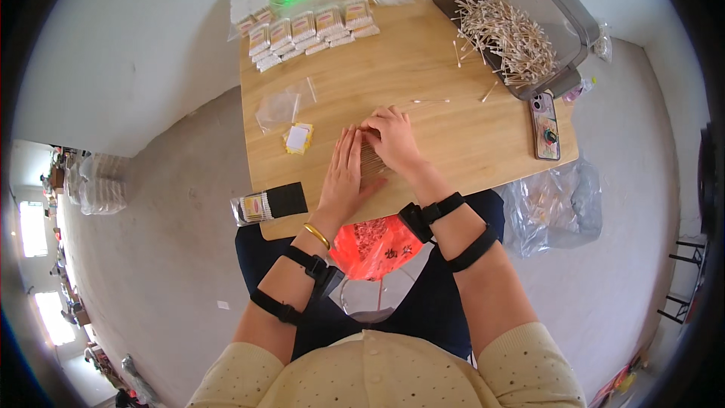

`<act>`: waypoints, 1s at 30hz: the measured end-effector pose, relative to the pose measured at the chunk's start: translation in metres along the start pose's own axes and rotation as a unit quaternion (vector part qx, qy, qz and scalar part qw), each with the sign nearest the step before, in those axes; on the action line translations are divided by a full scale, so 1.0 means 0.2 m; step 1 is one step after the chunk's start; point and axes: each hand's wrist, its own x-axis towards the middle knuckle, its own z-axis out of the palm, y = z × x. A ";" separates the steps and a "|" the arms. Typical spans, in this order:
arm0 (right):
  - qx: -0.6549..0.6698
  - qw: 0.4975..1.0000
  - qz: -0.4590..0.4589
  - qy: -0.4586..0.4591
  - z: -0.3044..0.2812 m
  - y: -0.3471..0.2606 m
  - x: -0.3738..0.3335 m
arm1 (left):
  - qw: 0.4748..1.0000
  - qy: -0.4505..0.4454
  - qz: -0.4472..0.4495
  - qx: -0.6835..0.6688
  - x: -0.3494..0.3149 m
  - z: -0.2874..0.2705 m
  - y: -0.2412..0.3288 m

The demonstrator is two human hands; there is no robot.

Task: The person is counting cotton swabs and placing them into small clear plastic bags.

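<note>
A bunch of cotton swabs [370,165] lies on the table between my two hands, its sticks side by side. My left hand [343,175] rests along its left side with the fingers stretched out straight and the thumb apart, near the bunch's lower end. Curled over the far end is my right hand [394,142], its bent fingers and thumb closed on the swabs. The fingers partly cover that end. Left of my hands lies a small stack of white-and-yellow cards [298,138], with clear plastic bags [281,106] just beyond it.
Packed swab bags [303,28] stand in rows at the far left. A grey bin [570,15] of loose swabs lies far right. Single swabs [430,100] lie nearby. A phone [545,127] is at the right edge, a black pad [285,199] near left. A red bag [374,248] hangs below the table edge.
</note>
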 end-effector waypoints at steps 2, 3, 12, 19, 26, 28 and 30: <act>0.084 0.996 0.017 -0.018 -0.02 0.03 0.04 | 1.000 -0.008 -0.002 0.012 0.00 0.01 0.00; 0.097 0.994 0.040 -0.004 -0.03 0.01 0.06 | 1.000 -0.012 -0.004 0.020 -0.01 0.00 -0.01; 0.221 0.966 0.127 0.029 0.14 -0.04 0.20 | 1.000 -0.020 0.012 0.019 0.01 0.00 0.00; 0.258 0.946 0.172 0.093 0.02 0.06 0.25 | 0.992 -0.047 -0.023 0.113 -0.02 0.00 -0.01; -0.141 0.984 0.069 0.086 -0.43 0.31 0.08 | 0.985 -0.056 -0.050 0.155 -0.03 -0.02 0.01; -0.151 0.982 0.099 0.064 -0.44 0.34 0.06 | 0.984 -0.050 -0.055 0.163 -0.01 -0.03 0.02; -0.152 0.982 0.105 0.049 -0.41 0.35 0.06 | 0.982 -0.043 -0.067 0.173 0.01 -0.03 0.01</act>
